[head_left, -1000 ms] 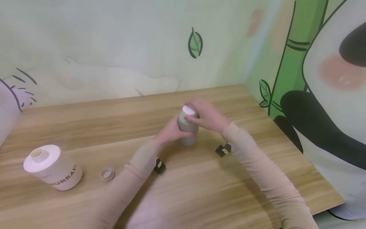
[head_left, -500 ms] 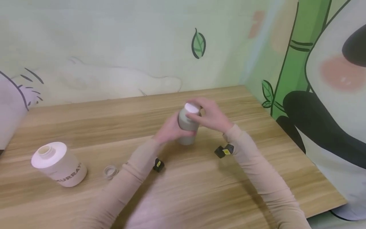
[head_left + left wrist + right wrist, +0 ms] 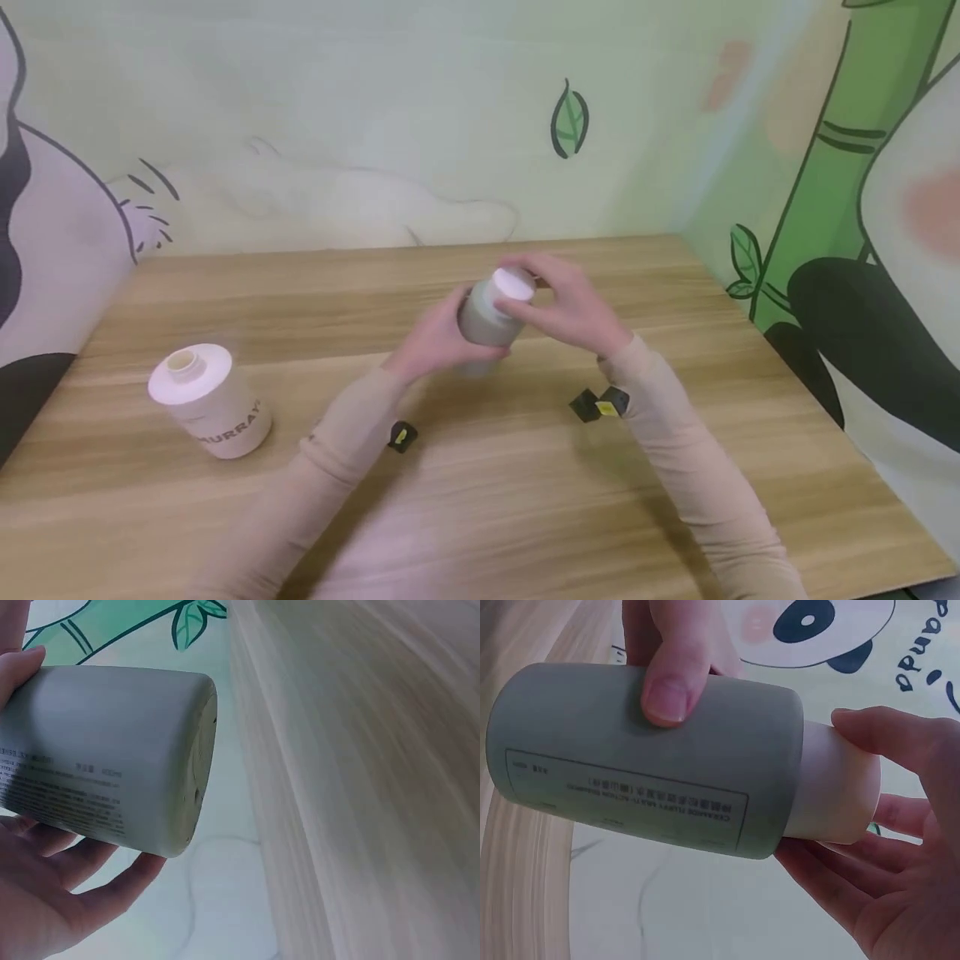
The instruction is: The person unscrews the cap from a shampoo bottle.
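A grey-green shampoo bottle [image 3: 478, 319] is held above the middle of the wooden table, leaning to the right. My left hand [image 3: 435, 340] grips its body, the thumb across the near side. At the top sits a white cap [image 3: 513, 285], and my right hand [image 3: 572, 307] holds it between thumb and fingers. Printed English and Chinese lettering shows on the bottle [image 3: 682, 776] in the right wrist view, where the cap [image 3: 834, 787] still sits against its shoulder. The left wrist view shows the base of the bottle [image 3: 196, 769] apart from the table.
A white bottle [image 3: 240, 408] with dark lettering and an uncovered neck stands at the left of the table [image 3: 487, 508]. Black wrist mounts [image 3: 402, 436] hang by the sleeves. A wall painted with pandas and bamboo [image 3: 360, 125] rises behind.
The shampoo bottle has tipped further and its base has come up, both hands staying on it. The head view has swung left, and the small ring-shaped cap is now hidden behind the left sleeve.
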The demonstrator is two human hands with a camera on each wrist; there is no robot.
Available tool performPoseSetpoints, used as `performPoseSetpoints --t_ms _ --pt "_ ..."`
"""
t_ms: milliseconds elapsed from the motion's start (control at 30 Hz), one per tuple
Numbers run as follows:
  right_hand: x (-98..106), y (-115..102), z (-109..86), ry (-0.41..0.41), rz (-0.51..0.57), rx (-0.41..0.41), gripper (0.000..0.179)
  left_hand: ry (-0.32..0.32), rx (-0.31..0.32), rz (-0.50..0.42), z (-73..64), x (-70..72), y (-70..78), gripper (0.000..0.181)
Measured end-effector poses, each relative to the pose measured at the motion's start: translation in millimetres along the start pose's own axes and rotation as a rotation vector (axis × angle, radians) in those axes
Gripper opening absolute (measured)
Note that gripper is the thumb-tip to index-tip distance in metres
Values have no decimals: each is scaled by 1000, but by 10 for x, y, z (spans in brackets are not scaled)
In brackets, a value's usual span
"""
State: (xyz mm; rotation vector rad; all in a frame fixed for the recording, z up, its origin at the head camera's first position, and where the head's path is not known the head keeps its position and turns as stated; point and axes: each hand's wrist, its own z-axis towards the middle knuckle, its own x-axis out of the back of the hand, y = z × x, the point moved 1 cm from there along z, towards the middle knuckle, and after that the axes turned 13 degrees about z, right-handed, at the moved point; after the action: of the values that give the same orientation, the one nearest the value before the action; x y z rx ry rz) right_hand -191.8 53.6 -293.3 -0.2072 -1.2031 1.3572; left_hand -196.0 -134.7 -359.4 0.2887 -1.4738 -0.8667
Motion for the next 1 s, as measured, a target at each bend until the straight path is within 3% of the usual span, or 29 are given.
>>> performPoseSetpoints --t_ms 167,400,667,1000 --pt "-33 -100 -15 -9 38 27 43 12 -13 40 -145 109 19 85" --pt "-77 -220 -122 -13 36 59 42 -20 -48 74 -339 179 75 80" --pt "-167 -262 -255 -23 29 105 39 -88 5 74 -578 173 99 77" --pt "-192 -423 -375 -120 -208 150 39 -73 -43 103 -743 96 99 79"
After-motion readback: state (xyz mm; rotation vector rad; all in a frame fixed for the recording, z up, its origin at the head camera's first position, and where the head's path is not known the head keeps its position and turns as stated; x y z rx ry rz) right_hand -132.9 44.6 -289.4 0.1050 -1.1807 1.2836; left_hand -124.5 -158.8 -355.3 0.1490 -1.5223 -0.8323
